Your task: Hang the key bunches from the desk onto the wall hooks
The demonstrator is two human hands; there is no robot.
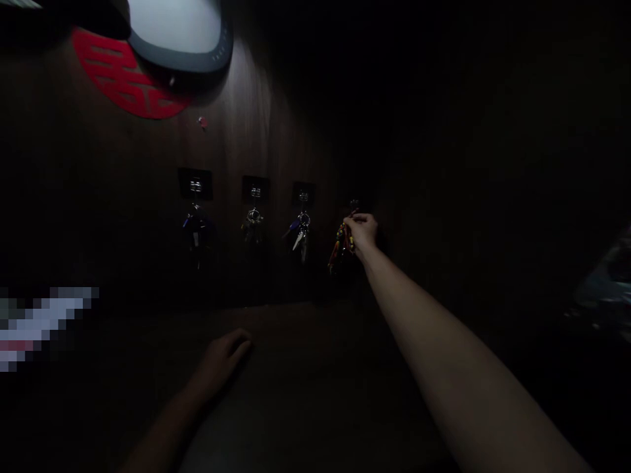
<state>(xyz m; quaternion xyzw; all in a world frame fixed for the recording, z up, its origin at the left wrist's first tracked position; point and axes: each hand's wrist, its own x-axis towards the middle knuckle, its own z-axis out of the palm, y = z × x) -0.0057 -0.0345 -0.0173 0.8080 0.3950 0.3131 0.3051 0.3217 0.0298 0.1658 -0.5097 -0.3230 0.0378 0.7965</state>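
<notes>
My right hand [363, 231] reaches up to the rightmost hook [353, 203] on the dark wooden wall. Its fingertips are pinched on a keychain [340, 244] with a red, yellow and green cord that hangs there; whether its ring sits on the hook is too dark to tell. My left hand [229, 347] rests low on the dark surface below, fingers loosely curled, with nothing visible in it. To the left of my right hand hang a bunch of keys with a blue piece [302, 226], a smaller bunch of keys [254, 220] and a dark bunch of keys [196, 226].
Black hook plates [195, 184] hold the other bunches in a row. Above them are a round red paper cutout [133, 85] and a lit white panel with a dark rim [177, 33]. A pixelated patch [44, 325] lies at left; the right side is very dark.
</notes>
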